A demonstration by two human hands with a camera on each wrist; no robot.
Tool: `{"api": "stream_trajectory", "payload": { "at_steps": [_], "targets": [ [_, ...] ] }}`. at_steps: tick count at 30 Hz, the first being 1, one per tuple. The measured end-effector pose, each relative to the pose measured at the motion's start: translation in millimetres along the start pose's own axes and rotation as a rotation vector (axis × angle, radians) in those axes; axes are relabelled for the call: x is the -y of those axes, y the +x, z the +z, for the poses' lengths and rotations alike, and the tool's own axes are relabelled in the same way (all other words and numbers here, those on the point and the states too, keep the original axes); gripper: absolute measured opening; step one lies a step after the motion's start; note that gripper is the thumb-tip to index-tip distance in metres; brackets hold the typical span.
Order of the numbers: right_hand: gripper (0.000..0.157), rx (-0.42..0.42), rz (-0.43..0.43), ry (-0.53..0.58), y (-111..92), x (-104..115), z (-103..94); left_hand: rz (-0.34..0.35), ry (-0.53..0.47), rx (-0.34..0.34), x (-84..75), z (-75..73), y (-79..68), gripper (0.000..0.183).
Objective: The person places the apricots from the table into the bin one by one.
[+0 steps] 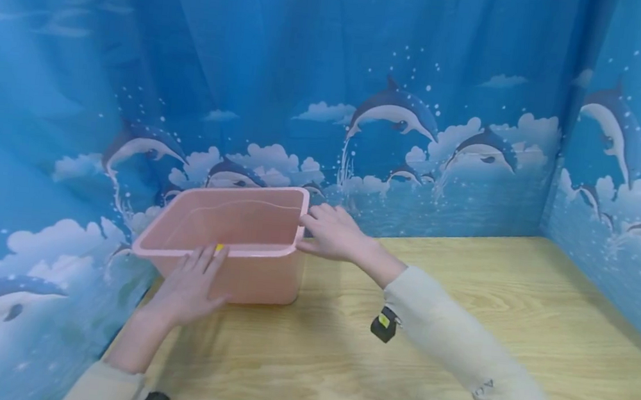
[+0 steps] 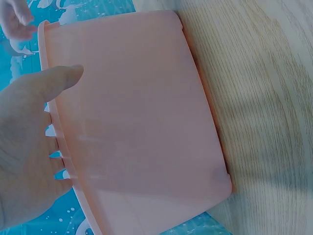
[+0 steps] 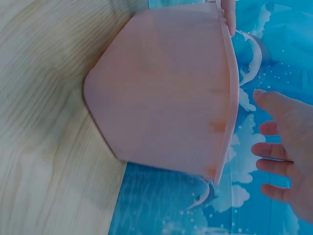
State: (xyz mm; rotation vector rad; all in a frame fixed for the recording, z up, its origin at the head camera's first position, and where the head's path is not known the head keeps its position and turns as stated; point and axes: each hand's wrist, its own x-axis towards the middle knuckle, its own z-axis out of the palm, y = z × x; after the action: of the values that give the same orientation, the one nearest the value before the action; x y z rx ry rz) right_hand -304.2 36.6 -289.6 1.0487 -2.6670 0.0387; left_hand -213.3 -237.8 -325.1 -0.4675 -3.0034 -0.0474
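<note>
A pink plastic bin (image 1: 257, 278) stands upright on the wooden table at the back left. My left hand (image 1: 190, 287) is at its near long rim, fingers fairly straight and spread over the edge. In the left wrist view, the left thumb (image 2: 63, 81) lies over the outer wall while the fingertips are hidden behind the rim. Beside the bin's right end is my right hand (image 1: 331, 233), its fingers toward the rim. The right wrist view shows a gap between the right fingers (image 3: 274, 151) and the rim (image 3: 234, 98). A small yellow spot (image 1: 219, 247) shows by the left fingertips.
Blue curtains (image 1: 287, 61) printed with dolphins and clouds hang behind and on both sides. The bin stands close to the back and left curtains. Pale wood tabletop (image 1: 462, 291) extends to the right and front. A black device (image 1: 384, 325) hangs at the right wrist.
</note>
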Motion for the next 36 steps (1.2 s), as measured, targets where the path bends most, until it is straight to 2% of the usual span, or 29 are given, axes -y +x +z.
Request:
{"api": "stream_trajectory", "payload": {
  "at_steps": [4,9,23,29,36],
  "targets": [
    [0.042,-0.024,-0.010,0.040,-22.6,-12.5,0.1,-0.006,-0.013,0.008,-0.7,0.5,0.0,0.089],
    [0.041,-0.035,-0.017,0.023,-55.6,-30.3,2.5,-0.018,-0.016,0.020,0.1,0.5,-0.5,0.090],
    [0.042,-0.098,0.065,0.039,-148.7,-93.1,28.4,-0.005,0.001,0.008,2.7,-0.4,2.9,0.090],
    [0.042,-0.102,0.058,0.014,-178.0,-106.3,38.1,-0.006,-0.007,0.021,2.3,-0.3,2.9,0.089],
    [0.044,-0.075,0.069,0.012,-209.5,-111.5,44.5,-0.018,-0.022,0.037,0.8,0.3,2.7,0.089]
  ]
}}
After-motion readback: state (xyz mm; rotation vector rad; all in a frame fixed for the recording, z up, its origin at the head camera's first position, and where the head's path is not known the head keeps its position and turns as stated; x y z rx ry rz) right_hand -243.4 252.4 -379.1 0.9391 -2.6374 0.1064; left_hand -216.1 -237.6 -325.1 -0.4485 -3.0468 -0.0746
